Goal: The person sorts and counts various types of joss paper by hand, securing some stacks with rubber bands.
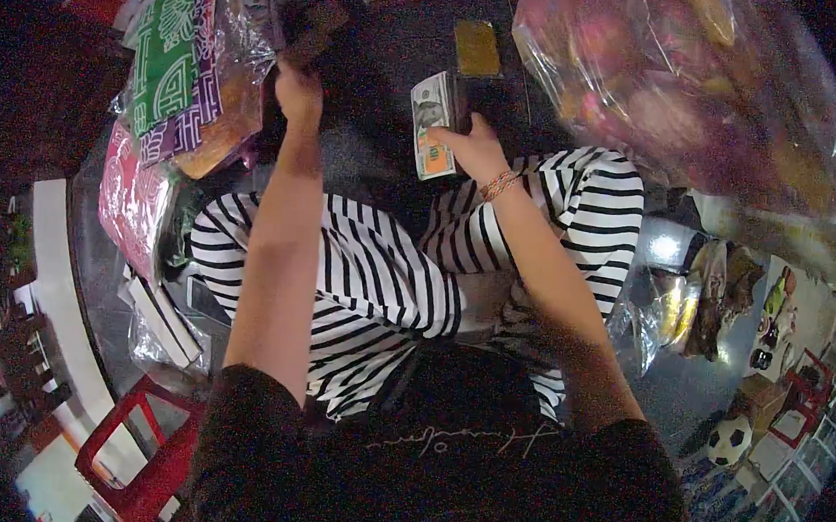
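My right hand [472,151], with a woven bracelet at its wrist, grips a thick stack of banknotes [435,107] printed like dollar bills, thumb across the top note. My left hand [299,96] is closed at the edge of a plastic-wrapped bundle on the left; a dark brownish thing [319,33] shows just beyond its fingers, too dim to name. Farther ahead on the dark floor lies a flat gold-coloured packet [477,49]. Green and purple printed paper [175,60] in clear plastic lies left of my left hand.
A big clear plastic bag [664,75] of pinkish and yellow items fills the far right. Pink wrapped packs [132,188] lean near my left knee. A red plastic stool [138,445] stands behind left; a soccer ball [728,441] rests behind right.
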### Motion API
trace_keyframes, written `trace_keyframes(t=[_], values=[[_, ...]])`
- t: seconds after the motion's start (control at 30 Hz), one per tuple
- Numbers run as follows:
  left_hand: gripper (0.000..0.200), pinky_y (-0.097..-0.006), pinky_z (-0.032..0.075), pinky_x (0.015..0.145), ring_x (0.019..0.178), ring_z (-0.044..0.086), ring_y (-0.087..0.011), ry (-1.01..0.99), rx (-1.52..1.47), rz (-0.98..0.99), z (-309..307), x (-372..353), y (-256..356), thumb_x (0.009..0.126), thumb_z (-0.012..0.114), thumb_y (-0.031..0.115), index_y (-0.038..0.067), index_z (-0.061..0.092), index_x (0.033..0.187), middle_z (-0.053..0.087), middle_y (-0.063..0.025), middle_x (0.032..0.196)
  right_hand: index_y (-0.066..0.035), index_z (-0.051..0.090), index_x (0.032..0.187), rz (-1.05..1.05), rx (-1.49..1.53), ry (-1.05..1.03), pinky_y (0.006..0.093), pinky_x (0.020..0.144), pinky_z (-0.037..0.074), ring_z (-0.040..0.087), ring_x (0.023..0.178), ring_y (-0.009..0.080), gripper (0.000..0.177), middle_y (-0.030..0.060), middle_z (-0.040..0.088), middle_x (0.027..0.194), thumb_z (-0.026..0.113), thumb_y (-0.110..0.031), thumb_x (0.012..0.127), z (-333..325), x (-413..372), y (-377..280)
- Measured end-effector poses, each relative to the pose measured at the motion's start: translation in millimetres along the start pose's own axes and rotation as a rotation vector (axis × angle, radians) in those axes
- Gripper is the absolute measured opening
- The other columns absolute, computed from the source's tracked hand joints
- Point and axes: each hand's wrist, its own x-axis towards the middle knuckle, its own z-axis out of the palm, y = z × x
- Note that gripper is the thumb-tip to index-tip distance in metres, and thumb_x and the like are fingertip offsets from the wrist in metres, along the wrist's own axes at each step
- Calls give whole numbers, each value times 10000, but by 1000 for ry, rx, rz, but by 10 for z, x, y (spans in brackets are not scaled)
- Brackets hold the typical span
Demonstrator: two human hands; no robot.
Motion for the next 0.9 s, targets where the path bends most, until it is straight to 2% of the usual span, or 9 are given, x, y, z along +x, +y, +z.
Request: trace_keyframes(t=[0.07, 0.17, 0.37, 0.5, 0.6, 0.7, 0.77, 0.83, 0.9], values=[[609, -412, 458, 692, 824, 553, -405, -148, 60, 14, 3, 128, -68, 699, 590, 87, 49, 302, 1234, 584, -213, 893, 97, 349, 1199, -8, 4, 9, 330, 935, 350, 457, 1102, 342, 908, 263, 445, 1189, 657, -504, 592, -42, -87, -72], [692, -414, 461, 690, 806, 559, -401, -133, 67, 126, 339, 250, -511, 695, 588, 67, 68, 221, 1282, 579, -221, 895, 90, 331, 1225, 10, -11, 15, 318, 940, 341, 449, 1116, 322, 934, 256, 443, 1198, 669, -501, 585, -27, -85, -83], [900, -445, 454, 713, 821, 558, -406, -262, -30, 95, -45, 186, 93, 663, 601, 18, 174, 60, 1364, 572, -235, 910, 94, 306, 1250, 18, -51, -6, 311, 949, 329, 439, 1136, 297, 970, 247, 438, 1212, 688, -487, 574, -6, -36, -42], [899, -441, 451, 738, 857, 558, -399, -131, -37, 80, -54, 127, 222, 657, 602, -1, 211, 84, 1360, 571, -231, 952, 96, 286, 1259, 4, -28, -15, 311, 957, 325, 430, 1145, 295, 977, 248, 433, 1217, 690, -474, 577, -48, -113, -162], [886, -406, 455, 747, 902, 555, -378, 15, -34, 323, 35, 108, 105, 666, 622, 15, 161, 88, 1358, 568, -236, 976, 100, 275, 1264, -14, -7, -19, 311, 963, 319, 426, 1150, 298, 991, 254, 425, 1223, 687, -479, 574, -45, -90, -120], [793, -364, 452, 748, 912, 567, -314, -242, -6, 97, 87, 129, 5, 717, 629, 73, 66, 139, 1340, 572, -215, 1000, 104, 279, 1260, -9, -64, 68, 316, 962, 319, 429, 1145, 306, 981, 261, 419, 1225, 675, -486, 584, -4, -94, -104], [774, -321, 430, 769, 912, 559, -263, -749, -531, 111, 74, 155, 11, 751, 648, 252, -17, 185, 1311, 576, -176, 1018, 103, 290, 1254, -24, -72, 76, 320, 958, 322, 431, 1141, 313, 964, 261, 426, 1216, 669, -484, 589, -3, -96, -108], [789, -289, 404, 803, 939, 530, -236, -885, -329, -78, -295, -72, 549, 747, 634, 398, -45, 261, 1282, 547, -150, 1076, 101, 301, 1248, -41, -82, 77, 325, 954, 325, 433, 1137, 320, 948, 262, 433, 1208, 662, -482, 594, -4, -114, -125], [806, -280, 395, 813, 966, 514, -229, -868, -419, -208, -650, -422, 1035, 736, 631, 433, -51, 279, 1276, 530, -150, 1103, 115, 220, 1270, -90, -67, 40, 348, 961, 327, 404, 1152, 365, 993, 303, 370, 1241, 630, -517, 622, -19, -137, -156]])
